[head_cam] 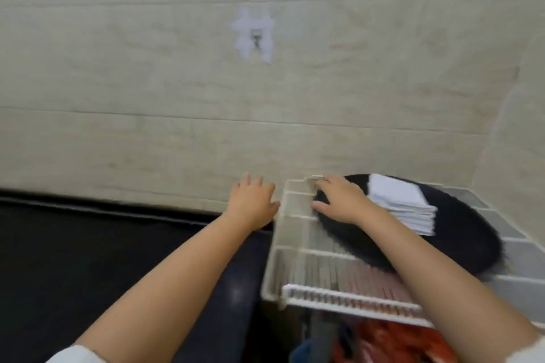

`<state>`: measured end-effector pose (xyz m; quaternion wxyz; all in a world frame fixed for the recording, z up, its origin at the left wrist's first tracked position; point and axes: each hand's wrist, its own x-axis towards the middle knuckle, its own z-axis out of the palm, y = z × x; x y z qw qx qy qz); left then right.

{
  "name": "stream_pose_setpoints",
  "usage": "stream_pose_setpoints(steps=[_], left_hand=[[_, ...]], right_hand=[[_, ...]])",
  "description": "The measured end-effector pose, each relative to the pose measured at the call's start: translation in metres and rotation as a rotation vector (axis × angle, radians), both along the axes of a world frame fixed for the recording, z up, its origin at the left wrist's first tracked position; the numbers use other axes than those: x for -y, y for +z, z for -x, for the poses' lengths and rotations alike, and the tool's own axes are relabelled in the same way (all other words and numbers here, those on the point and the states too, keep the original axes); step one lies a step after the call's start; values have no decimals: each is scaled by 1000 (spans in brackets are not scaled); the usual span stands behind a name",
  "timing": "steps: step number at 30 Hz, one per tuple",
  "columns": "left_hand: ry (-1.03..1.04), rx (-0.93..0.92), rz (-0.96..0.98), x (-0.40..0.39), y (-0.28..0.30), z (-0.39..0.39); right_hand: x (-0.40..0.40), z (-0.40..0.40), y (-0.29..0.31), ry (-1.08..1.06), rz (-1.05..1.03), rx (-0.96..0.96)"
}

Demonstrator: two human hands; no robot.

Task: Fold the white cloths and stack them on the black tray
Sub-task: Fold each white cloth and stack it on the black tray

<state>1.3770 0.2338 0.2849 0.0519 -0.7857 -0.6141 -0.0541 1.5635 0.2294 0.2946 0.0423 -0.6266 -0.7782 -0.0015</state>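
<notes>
A round black tray (460, 233) lies on a white wire rack (298, 247) at the right. A stack of folded white cloths (404, 203) sits on the tray's far half. My right hand (339, 200) rests on the tray's left rim with fingers spread, the fingertips near the rack's far corner. To the left of the rack my left hand (253, 200) hovers with straight fingers, holding nothing. The frame is blurred by motion.
A beige tiled wall (177, 97) with a small hook (256, 38) rises behind. A dark counter (88, 244) lies at the left. Under the rack something red and blue (383, 342) shows. Grey tiles (501, 215) lie at the right.
</notes>
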Motion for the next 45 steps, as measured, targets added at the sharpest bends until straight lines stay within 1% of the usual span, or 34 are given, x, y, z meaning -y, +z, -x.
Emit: stream_pose_setpoints(steps=[3, 10, 14, 17, 22, 27, 30, 34, 38, 41, 45], left_hand=[[189, -29, -34, 35, 5, 102], [557, -40, -77, 150, -1, 345], [749, -19, -87, 208, -5, 447], [859, -10, -57, 243, -13, 516], [1012, -1, -45, 270, -24, 631], [1069, -18, -58, 249, -26, 749], [1082, -10, -49, 220, -15, 825], [1084, -29, -40, 184, -1, 905], [1037, -22, -55, 142, -7, 973], [979, 10, -26, 101, -20, 1021], [812, 21, -3, 27, -47, 1092]], right_hand=[[10, 115, 3, 104, 60, -7], [58, 365, 7, 410, 48, -60], [87, 486, 4, 591, 52, -48], [103, 569, -3, 716, 47, -22], [102, 698, -17, 850, 73, 7], [58, 829, -24, 894, 54, -12], [21, 905, -18, 879, 68, -43], [-22, 983, -6, 854, 84, -74], [-58, 1040, -15, 819, 76, -44], [-88, 1073, -37, 754, 95, -23], [-132, 1118, -78, 598, 179, -5]])
